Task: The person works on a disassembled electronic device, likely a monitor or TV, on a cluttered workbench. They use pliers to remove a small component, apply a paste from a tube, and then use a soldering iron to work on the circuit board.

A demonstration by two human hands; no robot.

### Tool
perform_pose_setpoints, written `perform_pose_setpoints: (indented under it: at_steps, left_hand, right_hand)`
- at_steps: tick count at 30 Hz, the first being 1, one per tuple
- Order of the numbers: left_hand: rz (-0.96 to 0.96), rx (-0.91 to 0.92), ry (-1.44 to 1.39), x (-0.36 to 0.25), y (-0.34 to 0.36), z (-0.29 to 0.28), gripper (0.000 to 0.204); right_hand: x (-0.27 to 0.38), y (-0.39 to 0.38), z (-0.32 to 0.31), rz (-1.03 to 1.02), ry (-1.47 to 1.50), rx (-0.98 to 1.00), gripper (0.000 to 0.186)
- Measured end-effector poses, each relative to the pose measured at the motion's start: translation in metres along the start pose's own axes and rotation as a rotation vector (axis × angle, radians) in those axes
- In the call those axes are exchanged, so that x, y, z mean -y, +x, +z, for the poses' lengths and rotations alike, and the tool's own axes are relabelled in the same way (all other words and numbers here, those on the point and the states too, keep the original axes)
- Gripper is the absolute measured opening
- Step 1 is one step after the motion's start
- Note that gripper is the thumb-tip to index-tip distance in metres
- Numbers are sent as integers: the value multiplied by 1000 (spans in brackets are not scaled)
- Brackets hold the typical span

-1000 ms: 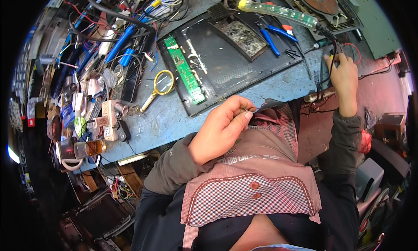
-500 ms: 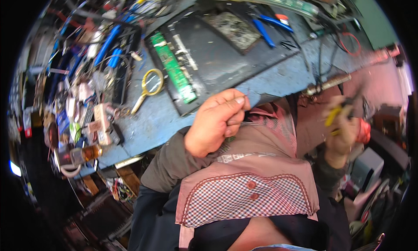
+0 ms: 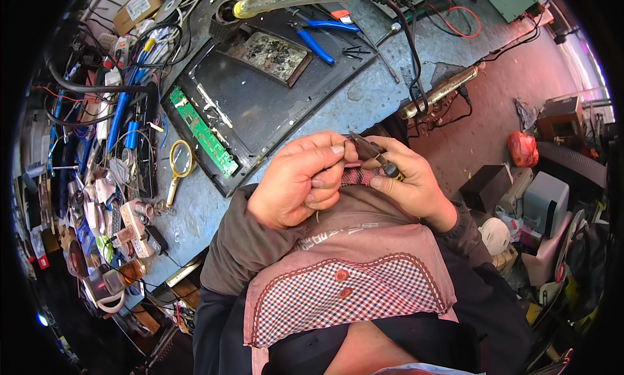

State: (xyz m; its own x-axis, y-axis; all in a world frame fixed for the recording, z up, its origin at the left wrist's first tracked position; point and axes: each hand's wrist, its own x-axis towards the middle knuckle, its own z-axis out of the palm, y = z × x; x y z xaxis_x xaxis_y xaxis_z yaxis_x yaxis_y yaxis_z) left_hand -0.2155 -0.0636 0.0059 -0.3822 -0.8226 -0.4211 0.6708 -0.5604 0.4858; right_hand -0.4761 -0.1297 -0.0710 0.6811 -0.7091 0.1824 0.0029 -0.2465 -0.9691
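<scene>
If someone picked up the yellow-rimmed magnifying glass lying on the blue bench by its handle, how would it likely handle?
The magnifying glass looks rigid and probably light: a thin yellow rim on a slim handle. Lying flat, it seems unlikely to roll. Its lens may be fragile and could scratch against the nearby circuit board if pushed that way.

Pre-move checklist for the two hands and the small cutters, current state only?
1. Right hand grips the cutters: ok.
2. Left hand fingertips meet the cutter tip: ok.
3. What the left hand pinches: cannot tell, too small.
4. Both hands held over the lap, off the blue bench: ok.
5. Black tray with the green circuit board lies flat on the bench, untouched: ok.
6. Black cable hangs off the bench edge close above the hands: not ok.
</scene>
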Motion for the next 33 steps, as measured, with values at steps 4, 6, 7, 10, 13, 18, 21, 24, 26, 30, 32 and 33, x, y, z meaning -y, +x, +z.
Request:
perform_pose_setpoints:
  at_steps: [4, 6, 7, 10, 13, 18, 21, 24, 26, 30, 32, 33]
  left_hand:
    - [30, 8, 16, 4, -5, -3, 20]
    - [63, 23, 0, 3, -8, -6, 19]
    - [64, 23, 7, 3, -8, -6, 19]
    - [23, -62, 148, 4, -7, -2, 19]
    - [36, -87, 235, 9, -10, -4, 19]
    - [195, -103, 383, 25, -17, -5, 19]
    - [334, -204, 639, 28, -18, -1, 18]
    - [510, -396, 1033, 37, -20, 7, 16]
    - [505, -397, 1060, 37, -21, 10, 16]
    - [167, -259, 487, 20, -25, 6, 18]
    - [13, -235, 291, 10, -32, -1, 20]
    - [-32, -220, 259, 6, -33, -2, 21]
  right_hand:
    - [7, 6, -6, -6, -84, 43, 25]
    - [7, 4, -7, 3, -142, 12, 26]
    - [2, 1, -7, 19, -145, 17, 26]
    - [1, 1, 0, -36, -165, 19, 25]
    - [7, 2, 2, -45, -168, 38, 23]
    - [5, -2, 4, -126, -252, 40, 27]
    - [0, -7, 14, -131, -293, -28, 28]
    - [-5, -6, 27, -131, -257, -80, 28]
    - [-4, -4, 25, -113, -230, -78, 29]
    - [-12, 14, 18, -302, -366, -104, 31]
    - [-6, 17, 12, -324, -506, -74, 28]
    - [-5, 18, 10, -361, -563, -87, 27]
